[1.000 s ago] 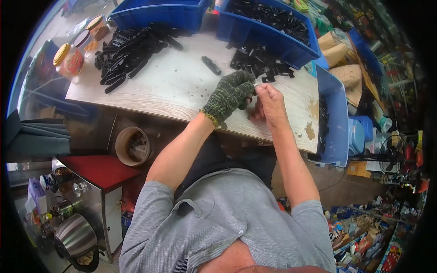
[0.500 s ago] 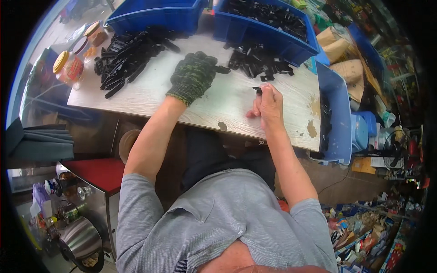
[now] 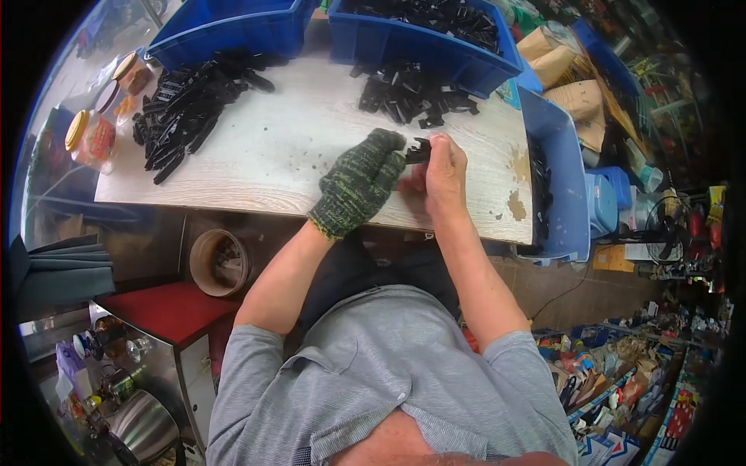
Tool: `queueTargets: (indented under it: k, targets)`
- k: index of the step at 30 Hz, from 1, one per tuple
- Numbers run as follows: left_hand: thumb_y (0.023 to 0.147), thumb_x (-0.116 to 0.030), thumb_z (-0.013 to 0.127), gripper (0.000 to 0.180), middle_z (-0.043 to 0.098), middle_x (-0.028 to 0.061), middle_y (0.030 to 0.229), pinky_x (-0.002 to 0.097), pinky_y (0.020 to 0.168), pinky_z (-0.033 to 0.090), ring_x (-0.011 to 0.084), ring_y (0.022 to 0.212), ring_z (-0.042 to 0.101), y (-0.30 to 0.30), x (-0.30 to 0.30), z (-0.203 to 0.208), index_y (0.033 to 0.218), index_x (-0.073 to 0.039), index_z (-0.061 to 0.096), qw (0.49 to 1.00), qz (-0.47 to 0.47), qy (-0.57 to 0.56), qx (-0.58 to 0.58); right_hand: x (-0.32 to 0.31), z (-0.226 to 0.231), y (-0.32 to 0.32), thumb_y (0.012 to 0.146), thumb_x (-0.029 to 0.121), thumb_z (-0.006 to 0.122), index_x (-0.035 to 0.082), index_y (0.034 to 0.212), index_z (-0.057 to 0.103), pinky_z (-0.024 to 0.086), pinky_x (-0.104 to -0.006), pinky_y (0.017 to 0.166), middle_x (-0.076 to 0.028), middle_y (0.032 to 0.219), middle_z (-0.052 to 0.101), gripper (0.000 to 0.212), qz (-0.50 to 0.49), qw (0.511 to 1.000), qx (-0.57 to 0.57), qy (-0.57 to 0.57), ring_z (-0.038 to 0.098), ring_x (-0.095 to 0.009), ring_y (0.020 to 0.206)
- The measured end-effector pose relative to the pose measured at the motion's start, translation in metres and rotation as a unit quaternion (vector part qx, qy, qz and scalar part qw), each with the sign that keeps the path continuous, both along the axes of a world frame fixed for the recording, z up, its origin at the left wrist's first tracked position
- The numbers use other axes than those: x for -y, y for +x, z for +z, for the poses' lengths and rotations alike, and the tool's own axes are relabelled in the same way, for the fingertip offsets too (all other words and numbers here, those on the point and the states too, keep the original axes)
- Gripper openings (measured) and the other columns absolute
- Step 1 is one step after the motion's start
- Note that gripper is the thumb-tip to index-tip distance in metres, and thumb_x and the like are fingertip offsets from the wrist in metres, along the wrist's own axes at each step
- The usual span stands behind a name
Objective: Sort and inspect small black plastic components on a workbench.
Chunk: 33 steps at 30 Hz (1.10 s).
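My left hand (image 3: 360, 183), in a dark green knitted glove, is closed at the table's middle, its fingertips against small black plastic parts (image 3: 418, 151). Facing it, my bare right hand (image 3: 444, 172) pinches the same parts between thumb and fingers. The two hands almost meet there, and which part belongs to which hand is hard to make out. Beyond them lies a loose pile of short black plastic pieces (image 3: 412, 93). To the left is a heap of long black plastic strips (image 3: 190, 105).
Two blue bins stand at the table's (image 3: 272, 159) far side: a left bin (image 3: 233, 37) and a right bin (image 3: 423, 53) full of black pieces. Lidded jars (image 3: 97, 140) line the left edge. A lighter blue tub (image 3: 563, 186) adjoins the right edge. Below sits a round bucket (image 3: 220, 262).
My left hand has come right and toward me, bringing its black piece up to the right hand's. My right hand stays near its place. The whole view has shifted slightly.
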State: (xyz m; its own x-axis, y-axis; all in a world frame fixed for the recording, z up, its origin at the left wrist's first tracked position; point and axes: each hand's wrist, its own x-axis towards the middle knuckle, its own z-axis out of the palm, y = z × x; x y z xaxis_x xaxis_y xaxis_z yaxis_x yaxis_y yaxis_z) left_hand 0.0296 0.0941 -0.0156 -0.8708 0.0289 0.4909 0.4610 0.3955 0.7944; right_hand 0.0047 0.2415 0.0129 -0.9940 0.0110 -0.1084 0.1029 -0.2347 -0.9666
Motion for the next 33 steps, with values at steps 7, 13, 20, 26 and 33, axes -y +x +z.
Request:
queueTargets:
  k: [7, 13, 20, 26, 33]
  targets:
    - [0.100, -0.012, 0.055, 0.026, 0.066, 0.0168, 0.111, 0.0378, 0.089, 0.049, 0.0305, 0.101, 0.064, -0.002, -0.014, -0.001, 0.122, -0.001, 0.060, 0.996, 0.029, 0.055, 0.070, -0.003, -0.009, -0.002, 0.097, 0.026, 0.048, 0.008, 0.079, 0.054, 0.044, -0.0310, 0.043, -0.001, 0.063, 0.044, 0.026, 0.001, 1.000, -0.016, 0.027, 0.042, -0.011, 0.049]
    - [0.099, -0.012, 0.052, 0.033, 0.063, 0.0175, 0.118, 0.0390, 0.087, 0.050, 0.0309, 0.099, 0.064, -0.001, -0.049, 0.006, 0.131, -0.003, 0.054, 0.987, 0.061, 0.122, 0.088, -0.009, -0.011, -0.002, 0.097, 0.021, 0.056, 0.005, 0.070, 0.046, 0.033, -0.0253, 0.057, 0.005, 0.065, 0.037, 0.032, -0.046, 0.976, -0.145, 0.159, 0.034, -0.004, 0.066]
    - [0.099, -0.011, 0.052, 0.036, 0.063, 0.0168, 0.117, 0.0387, 0.086, 0.050, 0.0295, 0.098, 0.064, -0.001, -0.049, 0.001, 0.133, -0.003, 0.051, 0.991, 0.057, 0.077, 0.091, -0.010, -0.011, -0.001, 0.096, 0.020, 0.056, 0.008, 0.068, 0.042, 0.028, -0.0260, 0.056, 0.007, 0.068, 0.034, 0.033, -0.044, 0.982, -0.124, 0.137, 0.030, -0.004, 0.067]
    - [0.097, -0.013, 0.056, 0.033, 0.066, 0.0169, 0.113, 0.0390, 0.085, 0.051, 0.0304, 0.098, 0.065, -0.012, -0.036, -0.006, 0.129, -0.002, 0.054, 0.968, -0.039, 0.222, 0.113, -0.015, -0.017, -0.003, 0.097, 0.019, 0.055, 0.009, 0.069, 0.044, 0.036, -0.0281, 0.050, 0.005, 0.065, 0.037, 0.032, -0.026, 0.993, -0.083, 0.079, 0.034, -0.006, 0.057]
    - [0.091, -0.018, 0.063, 0.030, 0.070, 0.0169, 0.111, 0.0444, 0.087, 0.053, 0.0332, 0.100, 0.067, -0.088, 0.032, 0.013, 0.119, -0.008, 0.066, 0.965, 0.198, -0.160, 0.070, -0.031, 0.003, -0.007, 0.096, 0.022, 0.052, 0.005, 0.078, 0.049, 0.055, -0.0446, 0.046, -0.002, 0.055, 0.037, 0.025, -0.093, 0.993, 0.062, -0.041, 0.038, -0.015, 0.040]
